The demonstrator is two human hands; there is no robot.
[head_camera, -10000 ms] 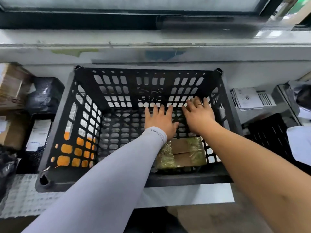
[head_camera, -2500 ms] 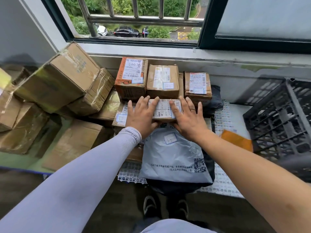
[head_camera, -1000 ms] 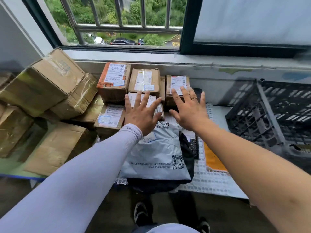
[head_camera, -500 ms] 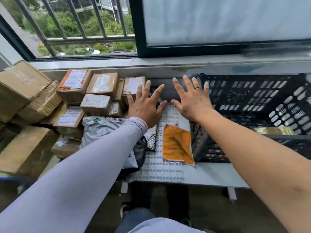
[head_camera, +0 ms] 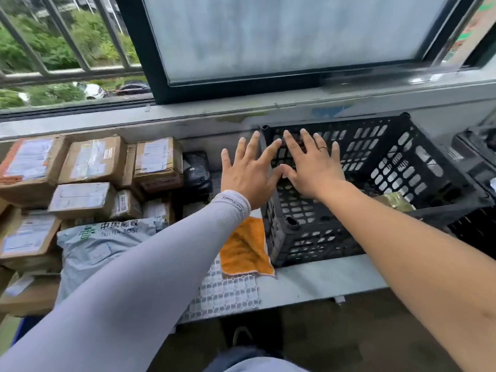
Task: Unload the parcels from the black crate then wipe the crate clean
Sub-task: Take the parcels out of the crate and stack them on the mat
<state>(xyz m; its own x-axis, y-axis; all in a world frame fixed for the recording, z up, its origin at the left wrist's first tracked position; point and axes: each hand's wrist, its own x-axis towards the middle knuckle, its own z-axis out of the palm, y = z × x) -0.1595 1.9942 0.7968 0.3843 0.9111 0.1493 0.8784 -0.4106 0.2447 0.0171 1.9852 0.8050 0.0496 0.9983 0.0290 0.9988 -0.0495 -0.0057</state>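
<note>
A big window with a dark frame and a frosted pane [head_camera: 290, 36] fills the top of the view. Under it runs a long pale grey desk [head_camera: 322, 281] along the wall.

On the right side of the desk sits the black plastic crate with holes in its walls [head_camera: 316, 237]. Inside it, near the right front corner, lies a small parcel wrapped in shiny yellowish tape [head_camera: 396, 201]. Only a part of it shows behind the right arm.

On the left side of the desk is a heap of brown cardboard parcels with white paper labels [head_camera: 94, 162]. They lie close together, some on top of others. In front of them lies a soft grey plastic mail bag with green letters [head_camera: 107, 245]. A small black plastic bag [head_camera: 197, 170] sits between the brown boxes and the crate.

A white plastic mat with little square holes [head_camera: 222, 294] lies on the desk, just left of the crate. On top of it lies an orange fluffy cloth [head_camera: 245, 249], and its edge touches the crate's left wall.

The left hand [head_camera: 247, 173], in a long light grey sleeve [head_camera: 134, 277], is up over the crate's left wall. Its grip is apart, with fingers spread wide and holding nothing. The right hand [head_camera: 314, 166] is over the crate. Its grip is apart too, fingers straight, with a thin ring [head_camera: 323, 148] on one finger.
</note>
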